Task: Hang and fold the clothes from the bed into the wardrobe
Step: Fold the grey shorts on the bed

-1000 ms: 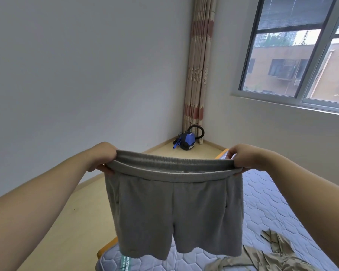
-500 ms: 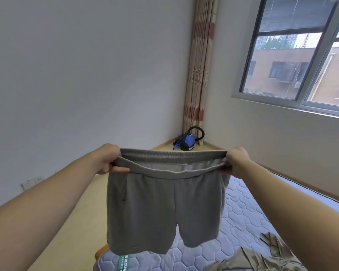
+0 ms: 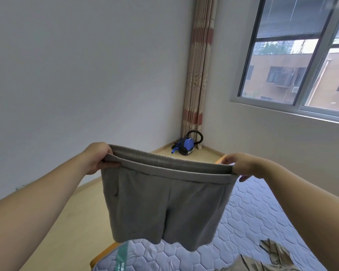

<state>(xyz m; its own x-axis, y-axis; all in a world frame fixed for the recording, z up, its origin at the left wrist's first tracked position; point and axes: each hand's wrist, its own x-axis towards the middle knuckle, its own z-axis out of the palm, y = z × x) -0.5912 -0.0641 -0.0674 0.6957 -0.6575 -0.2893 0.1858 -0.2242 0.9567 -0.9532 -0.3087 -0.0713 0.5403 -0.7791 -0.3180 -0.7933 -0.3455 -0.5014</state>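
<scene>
Grey jersey shorts (image 3: 164,202) hang in the air in front of the person, spread flat by their elastic waistband, with both legs dangling free. The waistband is pulled taut between the two hands and slopes a little, its left end higher than its right. A small pocket slit shows near the left side seam.

The left hand (image 3: 98,158) grips the left end of the waistband, its fingers curled over the top edge and its thumb pressed along the front. The right hand (image 3: 243,165) pinches the right end, its fingers folded over the band and its thumb tip showing just beneath it. Both bare forearms reach in from the lower corners.

Below the hems lies the bed (image 3: 262,222), a pale blue mattress quilted in hexagons, and the shorts hang clear of it, above its near corner. A green label strip (image 3: 121,257) runs across that corner, and a wooden frame edge (image 3: 104,255) shows beside it. A crumpled khaki garment (image 3: 272,259) rests on the mattress at the lower right.

To the left is a light wooden floor (image 3: 70,222). In the far corner a blue appliance (image 3: 186,146) with a black hose sits on the floor, at the foot of a striped curtain (image 3: 200,75). A window (image 3: 301,55) fills the upper right, with buildings outside.
</scene>
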